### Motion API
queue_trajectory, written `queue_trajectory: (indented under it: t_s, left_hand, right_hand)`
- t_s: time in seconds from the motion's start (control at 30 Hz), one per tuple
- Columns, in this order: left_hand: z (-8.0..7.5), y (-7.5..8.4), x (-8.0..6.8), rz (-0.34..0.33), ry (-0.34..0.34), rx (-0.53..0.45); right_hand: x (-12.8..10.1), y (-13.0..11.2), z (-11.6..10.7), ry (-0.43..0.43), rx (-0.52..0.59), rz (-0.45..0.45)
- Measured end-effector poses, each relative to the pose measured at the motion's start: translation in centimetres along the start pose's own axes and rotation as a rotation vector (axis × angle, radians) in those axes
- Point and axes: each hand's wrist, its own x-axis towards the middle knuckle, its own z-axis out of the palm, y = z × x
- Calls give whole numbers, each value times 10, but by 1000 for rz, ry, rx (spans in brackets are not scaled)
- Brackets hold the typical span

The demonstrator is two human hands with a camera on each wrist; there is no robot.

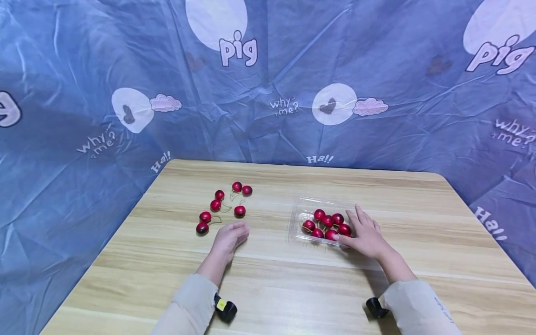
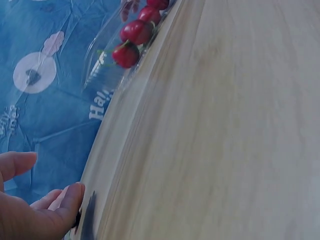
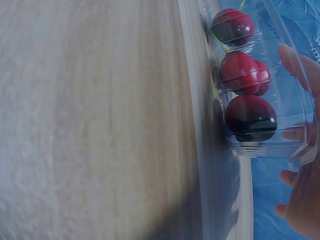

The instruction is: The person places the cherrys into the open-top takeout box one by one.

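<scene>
A blue printed curtain [image 1: 268,130] borders your wooden table [image 1: 268,288] at its far, left and right edges. A clear plastic container [image 1: 301,209] sits slightly right of the table's middle, toward the far edge, and contains a group of red cherries [image 1: 327,221]. Your right hand [image 1: 365,236] is over the container's right end; its fingers are spread, with the thumb at the near wall. Whether the thumb touches a cherry cannot be told. Seven loose cherries [image 1: 215,205] with green stems lie between the table's far left corner and your left hand [image 1: 229,239]. The left hand is just beside the lowest of them; its fingers curve loosely, the thumb apart from them. Each light sleeve [image 1: 190,298] has a black device [image 1: 226,311] near its cuff.
</scene>
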Motion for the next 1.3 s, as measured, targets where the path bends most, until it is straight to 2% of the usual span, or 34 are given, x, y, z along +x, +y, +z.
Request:
queue_trajectory:
  t_s: [0.23,0.43,0.8,1.3]
  left_hand:
    - [-14,-1,0,15,75,-54]
    - [-24,0,-1,19,113,-85]
    - [-34,5,-1,20,125,-130]
    - [-51,14,1,14,185,-78]
  right_hand:
    - [0,0,-1,-7,6,0]
    - [-1,-1,-2,3,3,-11]
    - [-1,-1,-2,9,2,-6]
    - [-1,-2,-3,3,5,-5]
